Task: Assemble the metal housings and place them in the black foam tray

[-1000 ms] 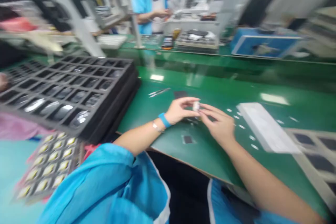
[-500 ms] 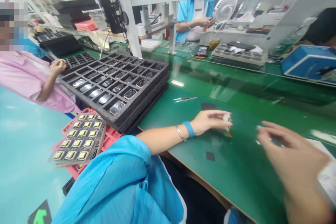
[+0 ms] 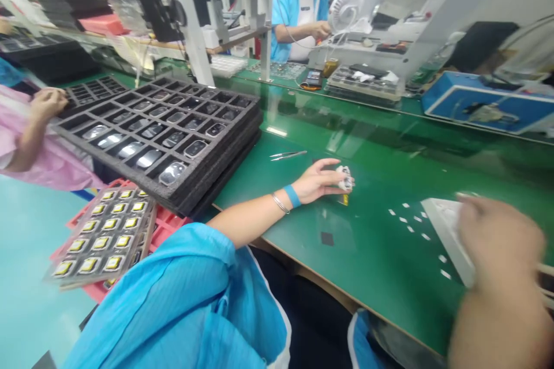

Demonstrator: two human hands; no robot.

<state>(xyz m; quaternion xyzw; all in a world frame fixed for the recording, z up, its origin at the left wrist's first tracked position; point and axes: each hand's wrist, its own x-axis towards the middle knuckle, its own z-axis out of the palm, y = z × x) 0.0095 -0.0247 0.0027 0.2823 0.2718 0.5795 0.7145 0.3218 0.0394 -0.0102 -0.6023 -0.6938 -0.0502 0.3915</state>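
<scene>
Green workbench (image 3: 381, 253), glossy, in an assembly room with more benches behind a clear screen.

Item 1: my left hand (image 3: 318, 181), centre of the bench, wrist with a blue band and a thin bangle. The thumb and fingertips pinch a small white part (image 3: 345, 177) just above the mat; the other fingers are loosely spread.

Item 2: a yellow tab (image 3: 345, 200), directly at 6 o'clock from the part, lying on the mat.

Item 3: my right hand (image 3: 497, 236), at 4 o'clock from the left hand and well apart from it, over the near end of a white slab (image 3: 439, 222). It is blurred, so I cannot tell how its fingers are set.

Item 4: small white chips (image 3: 411, 225), scattered between the two hands.

Item 5: tweezers (image 3: 288, 155), at 10 o'clock from the left hand, lying flat.

Item 6: a black square (image 3: 327, 238), at 6 o'clock, near the bench edge.

Item 7: stacked black compartment trays (image 3: 164, 132), at 9 o'clock, some cells holding shiny pieces.

Item 8: a tray of yellow parts (image 3: 104, 236), at 8 o'clock, resting on a red crate (image 3: 168, 225).

Item 9: a co-worker's hand (image 3: 45, 104), from a pink sleeve, at the far left trays.
</scene>
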